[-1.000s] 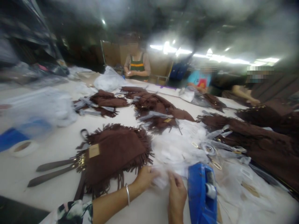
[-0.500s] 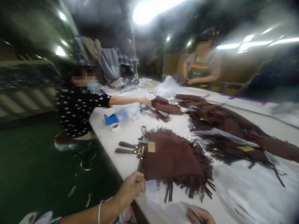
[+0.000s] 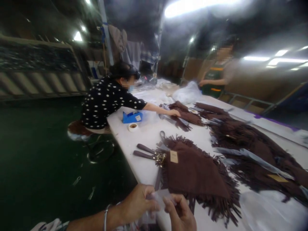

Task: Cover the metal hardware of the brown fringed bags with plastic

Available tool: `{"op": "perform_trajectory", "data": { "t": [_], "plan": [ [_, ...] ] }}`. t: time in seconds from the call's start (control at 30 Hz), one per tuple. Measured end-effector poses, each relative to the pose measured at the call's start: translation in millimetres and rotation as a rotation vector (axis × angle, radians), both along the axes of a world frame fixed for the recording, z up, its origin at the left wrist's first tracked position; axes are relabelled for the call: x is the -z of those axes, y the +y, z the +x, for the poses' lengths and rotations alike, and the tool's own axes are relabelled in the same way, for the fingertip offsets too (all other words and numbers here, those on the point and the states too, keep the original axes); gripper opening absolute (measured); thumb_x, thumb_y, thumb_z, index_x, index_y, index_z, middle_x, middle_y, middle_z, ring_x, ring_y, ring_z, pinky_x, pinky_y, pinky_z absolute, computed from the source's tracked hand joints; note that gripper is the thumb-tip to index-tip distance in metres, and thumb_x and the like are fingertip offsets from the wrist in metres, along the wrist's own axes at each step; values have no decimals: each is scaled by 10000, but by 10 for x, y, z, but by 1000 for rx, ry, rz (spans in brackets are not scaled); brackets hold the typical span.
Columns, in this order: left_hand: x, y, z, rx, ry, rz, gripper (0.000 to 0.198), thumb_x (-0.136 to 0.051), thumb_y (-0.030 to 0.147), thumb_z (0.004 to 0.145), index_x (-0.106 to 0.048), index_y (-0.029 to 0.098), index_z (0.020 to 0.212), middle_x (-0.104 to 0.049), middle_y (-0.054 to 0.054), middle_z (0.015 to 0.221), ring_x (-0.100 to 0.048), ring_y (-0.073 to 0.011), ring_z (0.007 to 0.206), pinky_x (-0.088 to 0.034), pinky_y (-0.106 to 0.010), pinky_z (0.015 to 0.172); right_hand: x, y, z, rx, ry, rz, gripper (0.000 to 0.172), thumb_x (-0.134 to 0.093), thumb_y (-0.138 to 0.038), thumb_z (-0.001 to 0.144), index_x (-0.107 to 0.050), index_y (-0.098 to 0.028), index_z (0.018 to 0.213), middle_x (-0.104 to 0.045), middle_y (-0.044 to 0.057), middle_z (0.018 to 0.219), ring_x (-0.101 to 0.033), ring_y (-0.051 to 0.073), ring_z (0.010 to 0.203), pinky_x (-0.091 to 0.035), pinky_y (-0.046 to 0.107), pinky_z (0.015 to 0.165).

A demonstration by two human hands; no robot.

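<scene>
Left hand (image 3: pixel 138 203) and right hand (image 3: pixel 182 214) pinch a small translucent plastic sheet (image 3: pixel 161 195) between them, near a fringed dark-brown bag (image 3: pixel 197 173) lying on white table (image 3: pixel 148 134).

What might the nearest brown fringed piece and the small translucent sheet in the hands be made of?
Nearest brown fringed piece: perhaps matte suede or similar cloth; its surface shows little shine.
Small translucent sheet: probably smooth plastic film, pale and see-through; blur leaves this open.
</scene>
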State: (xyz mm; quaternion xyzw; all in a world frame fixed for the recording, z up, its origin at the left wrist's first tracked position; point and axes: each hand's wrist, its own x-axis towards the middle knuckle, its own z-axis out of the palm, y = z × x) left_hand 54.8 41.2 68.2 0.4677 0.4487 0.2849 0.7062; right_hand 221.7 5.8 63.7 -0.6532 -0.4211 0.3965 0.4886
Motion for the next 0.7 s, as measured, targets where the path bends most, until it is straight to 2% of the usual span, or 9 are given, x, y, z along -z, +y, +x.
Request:
{"op": "perform_trajectory", "data": {
  "t": [0.07, 0.17, 0.27, 0.33, 0.4, 0.5, 0.6, 0.7],
  "plan": [
    [-46, 68, -195, 44, 111, 96, 232, -730, 335, 709, -622, 130, 693, -626, -10, 595, -538, -137, 546, -382, -222, 520, 19, 53, -72, -25, 69, 12, 394, -696, -596, 699, -680, -204, 735, -649, -1, 645, -602, 173, 635, -478, 238, 615],
    [-118, 154, -452, 104, 236, 180, 219, -662, 319, 778, -603, 145, 658, -613, 6, 586, -534, -131, 551, -368, -217, 520, 62, 148, -182, -125, 187, -28, 379, -739, -538, 683, -700, -192, 831, -705, 36, 795, -644, 207, 769, -510, 260, 696],
    [-109, 207, -646, 152, 260, 139, 308, -620, 410, 820, -574, 154, 654, -595, 12, 576, -528, -130, 519, -358, -218, 486, 141, 237, -307, -214, 271, -91, 382, -762, -498, 681, -694, -181, 884, -695, 40, 808, -636, 199, 765, -514, 269, 703],
    [-38, 221, -775, 143, 209, 31, 376, -646, 510, 783, -565, 157, 683, -591, 12, 581, -519, -132, 488, -357, -222, 456, 208, 281, -391, -215, 298, -116, 401, -767, -493, 677, -688, -178, 912, -684, 34, 794, -628, 190, 743, -511, 268, 686],
    [74, 215, -938, 89, 147, -74, 441, -733, 559, 680, -576, 151, 735, -613, 2, 620, -519, -133, 483, -366, -226, 450, 274, 310, -448, -194, 306, -139, 430, -773, -497, 666, -679, -179, 941, -681, 30, 796, -628, 191, 751, -508, 267, 687],
    [272, 165, -1244, 48, 121, -178, 501, -855, 490, 542, -607, 131, 787, -651, -27, 686, -538, -135, 536, -392, -228, 494, 348, 328, -461, -143, 280, -168, 480, -777, -511, 655, -659, -181, 982, -675, 18, 786, -621, 184, 754, -502, 264, 706],
    [459, 89, -1524, 32, 131, -239, 467, -877, 437, 533, -623, 118, 760, -643, -30, 684, -527, -124, 571, -379, -218, 529, 397, 323, -430, -110, 248, -206, 516, -778, -523, 645, -640, -177, 1003, -664, 4, 749, -605, 174, 727, -494, 260, 712],
    [578, 29, -1664, 3, 167, -227, 458, -843, 488, 572, -611, 114, 698, -602, -16, 640, -481, -111, 566, -331, -214, 526, 455, 298, -419, -105, 233, -227, 526, -774, -528, 642, -631, -175, 1006, -657, -2, 730, -596, 175, 724, -485, 259, 705]
  ]
}}
